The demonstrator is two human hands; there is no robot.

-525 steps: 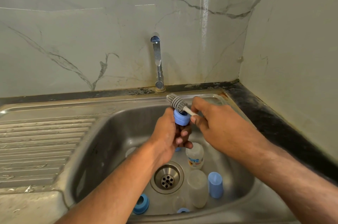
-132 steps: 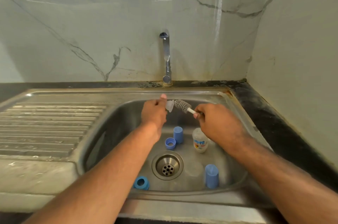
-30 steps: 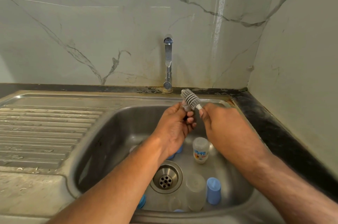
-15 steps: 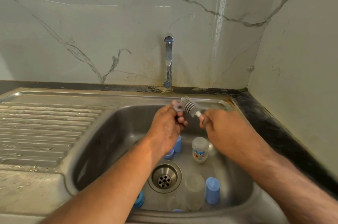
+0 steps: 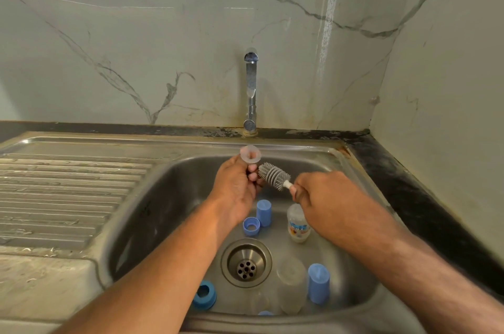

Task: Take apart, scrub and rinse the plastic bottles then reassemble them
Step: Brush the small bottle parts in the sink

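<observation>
Over the steel sink (image 5: 152, 197), my left hand (image 5: 234, 189) holds a clear silicone teat (image 5: 250, 154) with its wide flange up. My right hand (image 5: 327, 197) grips the white handle of a grey bottle brush (image 5: 274, 176), whose bristle head lies beside the teat, just below its flange. In the basin lie a small printed bottle (image 5: 298, 224), a clear bottle (image 5: 291, 284), two blue caps (image 5: 263, 212) (image 5: 318, 283), a blue ring (image 5: 251, 226) and a darker blue collar (image 5: 204, 295).
The tap (image 5: 250, 88) stands behind the basin with no water running. A ribbed draining board (image 5: 62, 191) lies to the left. The drain strainer (image 5: 246, 262) sits mid-basin. A black counter edge (image 5: 414, 197) and a marble wall close the right side.
My left hand turned the teat so that its flange shows above my fingers. The brush head dropped from upright to lie beside the teat.
</observation>
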